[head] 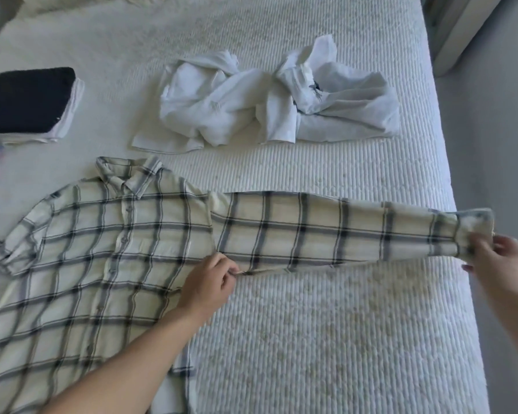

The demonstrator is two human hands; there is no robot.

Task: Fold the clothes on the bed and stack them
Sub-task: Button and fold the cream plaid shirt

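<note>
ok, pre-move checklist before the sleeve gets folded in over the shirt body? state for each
1. Right hand grips the cuff of the plaid shirt: ok.
2. Left hand pinches the seam by the armpit: ok.
3. Sleeve stretched out straight, no twist showing: ok.
4. Shirt body flat, front up, collar toward the head of the bed: mostly ok; far sleeve bunched at the left edge, hem out of view: cannot tell.
5. Crumpled white clothes lie apart from the sleeve: ok.
6. Folded stack with the dark item on top, ready to take the shirt: ok.
</note>
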